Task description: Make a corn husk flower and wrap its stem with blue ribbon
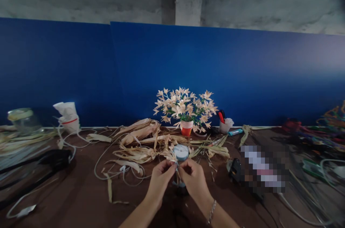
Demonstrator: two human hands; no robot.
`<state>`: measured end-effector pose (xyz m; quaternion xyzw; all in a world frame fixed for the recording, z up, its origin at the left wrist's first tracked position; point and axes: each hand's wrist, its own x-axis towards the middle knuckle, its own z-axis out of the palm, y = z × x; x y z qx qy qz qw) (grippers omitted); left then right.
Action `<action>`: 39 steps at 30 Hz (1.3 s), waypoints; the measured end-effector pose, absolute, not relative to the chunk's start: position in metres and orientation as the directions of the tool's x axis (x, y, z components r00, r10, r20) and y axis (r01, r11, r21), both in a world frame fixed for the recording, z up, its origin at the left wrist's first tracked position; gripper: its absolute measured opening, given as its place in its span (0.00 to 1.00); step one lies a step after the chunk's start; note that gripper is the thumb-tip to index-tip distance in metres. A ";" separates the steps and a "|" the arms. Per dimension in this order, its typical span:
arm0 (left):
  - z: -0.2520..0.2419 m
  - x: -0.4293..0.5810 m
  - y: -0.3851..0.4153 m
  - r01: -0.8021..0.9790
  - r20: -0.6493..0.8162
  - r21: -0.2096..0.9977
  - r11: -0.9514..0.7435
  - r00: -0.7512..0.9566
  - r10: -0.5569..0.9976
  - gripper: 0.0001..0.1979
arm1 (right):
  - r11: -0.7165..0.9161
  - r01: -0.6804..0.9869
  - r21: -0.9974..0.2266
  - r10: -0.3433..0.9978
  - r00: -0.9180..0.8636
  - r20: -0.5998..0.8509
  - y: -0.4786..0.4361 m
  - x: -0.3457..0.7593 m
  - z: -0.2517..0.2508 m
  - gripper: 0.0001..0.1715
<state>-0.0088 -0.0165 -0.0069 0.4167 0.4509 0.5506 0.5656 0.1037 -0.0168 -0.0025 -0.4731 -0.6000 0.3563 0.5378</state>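
The left hand [163,174] and right hand [192,174], grips pinched narrow, met at a pale husk flower [170,154], which we judged light, brittle, best held at its base.

To the left of the left hand [162,174], a bare stretch of brown tabletop [86,197] leaves room to pass low, up to the looped white cord [95,170] and heaped dried corn husks [140,141]. Straight ahead, a pale-topped spool [181,152] stands in the way, with the potted flowers [185,107] behind. Right of the right hand [192,176], a narrower strip ends at a black object [235,170] (its kind is unclear). The blue panel [81,66] closes the back.
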 end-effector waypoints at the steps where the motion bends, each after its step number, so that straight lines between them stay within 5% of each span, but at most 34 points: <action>1: -0.006 -0.009 -0.017 -0.245 -0.042 0.969 0.037 -0.015 0.999 0.13 | 0.303 0.214 -0.929 0.948 0.029 0.316 -0.018 0.104 -0.002 0.09; 9: -0.002 -0.011 -0.019 -0.129 0.068 0.989 -0.078 -0.080 0.994 0.12 | 0.373 0.311 -0.874 0.914 0.039 0.404 -0.021 0.103 0.000 0.09; 14: -0.004 -0.012 -0.019 -0.104 0.109 0.987 -0.119 -0.090 0.990 0.12 | 0.308 0.218 -0.926 0.947 0.018 0.319 -0.019 0.102 0.000 0.09; 19: -0.003 -0.016 -0.017 -0.089 0.063 0.994 -0.069 -0.076 0.995 0.14 | -0.042 -0.096 -0.994 0.984 -0.175 -0.025 -0.015 0.105 -0.001 0.15; 28: 0.009 -0.016 -0.021 -0.133 0.044 0.991 -0.029 0.109 0.993 0.15 | -0.502 -0.393 -0.771 0.816 -0.512 -0.270 -0.017 0.117 0.006 0.08; 39: 0.000 -0.018 -0.017 -0.256 -0.063 0.962 0.098 0.142 0.988 0.14 | -0.141 -0.345 -0.928 0.965 -0.257 -0.051 -0.014 0.110 -0.001 0.14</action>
